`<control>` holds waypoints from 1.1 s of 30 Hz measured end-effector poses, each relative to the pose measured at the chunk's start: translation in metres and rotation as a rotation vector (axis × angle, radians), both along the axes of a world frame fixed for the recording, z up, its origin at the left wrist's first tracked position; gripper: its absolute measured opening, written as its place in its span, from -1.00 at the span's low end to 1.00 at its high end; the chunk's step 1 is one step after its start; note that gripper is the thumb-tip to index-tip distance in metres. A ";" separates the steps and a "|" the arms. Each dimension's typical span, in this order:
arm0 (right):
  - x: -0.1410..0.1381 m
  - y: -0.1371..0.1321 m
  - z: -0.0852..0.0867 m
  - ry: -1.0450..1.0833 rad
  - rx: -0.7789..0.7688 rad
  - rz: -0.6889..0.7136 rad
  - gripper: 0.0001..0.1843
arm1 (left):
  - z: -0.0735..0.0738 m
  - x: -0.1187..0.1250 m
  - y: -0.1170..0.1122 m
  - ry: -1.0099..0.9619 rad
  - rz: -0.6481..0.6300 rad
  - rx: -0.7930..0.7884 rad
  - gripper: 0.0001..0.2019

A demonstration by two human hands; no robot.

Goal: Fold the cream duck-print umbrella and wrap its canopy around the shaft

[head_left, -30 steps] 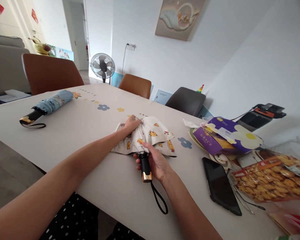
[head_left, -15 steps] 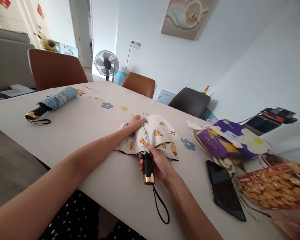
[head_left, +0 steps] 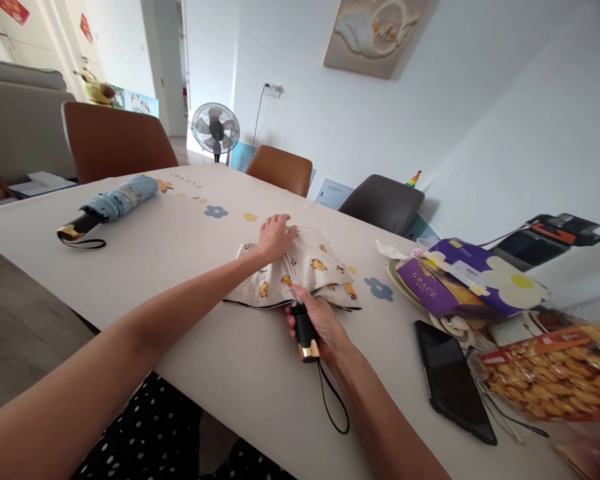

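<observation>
A white folding umbrella with yellow cartoon prints lies on the table, its canopy collapsed but loose and spread. My right hand is closed round the top of its black and gold handle, the thumb on the cloth where it meets the handle. From the handle a black wrist strap hangs toward me. My left hand rests at the far end of the canopy, fingers stretched out over the cloth; its palm side is hidden. Off to the left lies a light blue folded umbrella, its black and gold handle pointing toward me.
On the right of the white table lie a black phone, cables, a bag of cookies and a purple box. Chairs line the far side, with a standing fan behind them.
My left hand has lifted slightly and straightened its fingers at the canopy's far end. The cloth has spread a little to the left, and the handle has tilted with its end to the right.
</observation>
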State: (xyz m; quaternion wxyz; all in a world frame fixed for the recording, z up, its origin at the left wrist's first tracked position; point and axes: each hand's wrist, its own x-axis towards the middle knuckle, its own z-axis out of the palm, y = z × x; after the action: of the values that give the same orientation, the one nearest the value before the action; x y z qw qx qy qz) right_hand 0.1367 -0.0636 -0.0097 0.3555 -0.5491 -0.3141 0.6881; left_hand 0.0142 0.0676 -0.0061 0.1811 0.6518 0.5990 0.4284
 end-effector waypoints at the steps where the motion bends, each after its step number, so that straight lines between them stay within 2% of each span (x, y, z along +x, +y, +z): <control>1: 0.000 0.000 0.000 -0.001 0.001 0.001 -0.70 | 0.007 0.000 -0.008 0.039 -0.052 0.060 -0.70; 4: 0.001 0.001 -0.001 0.023 0.023 0.001 -0.69 | 0.021 -0.004 -0.042 0.116 -0.328 0.160 -0.81; 6: 0.002 0.001 -0.002 0.049 0.036 -0.006 -0.67 | 0.021 -0.012 -0.068 0.146 -0.461 0.190 -0.94; 9: 0.003 0.000 -0.004 0.072 0.051 0.012 -0.66 | 0.008 -0.027 -0.097 0.178 -0.650 0.266 -0.93; 11: 0.004 0.000 -0.006 0.077 0.070 0.034 -0.64 | -0.003 -0.034 -0.105 0.196 -0.734 0.285 -0.91; 14: 0.005 0.001 -0.008 0.102 0.103 0.042 -0.61 | -0.016 -0.036 -0.106 0.241 -0.748 0.309 -0.87; 17: 0.006 0.001 -0.008 0.126 0.109 0.047 -0.60 | -0.020 -0.033 -0.103 0.248 -0.736 0.318 -0.83; 23: 0.006 0.001 -0.007 0.097 0.107 0.045 -0.56 | -0.022 -0.035 -0.103 0.210 -0.776 0.317 -0.76; 29: 0.006 0.001 -0.006 0.083 0.077 0.054 -0.59 | -0.020 -0.041 -0.100 0.135 -0.790 0.271 -0.88; 33: 0.007 0.002 -0.007 0.093 0.059 0.065 -0.60 | -0.016 -0.044 -0.098 0.026 -0.816 0.164 -0.91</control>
State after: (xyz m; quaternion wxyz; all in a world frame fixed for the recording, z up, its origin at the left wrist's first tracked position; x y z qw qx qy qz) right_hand 0.1433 -0.0612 -0.0171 0.3631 -0.4953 -0.3351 0.7145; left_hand -0.0300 -0.0302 -0.0218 0.2758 0.8533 0.2576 0.3597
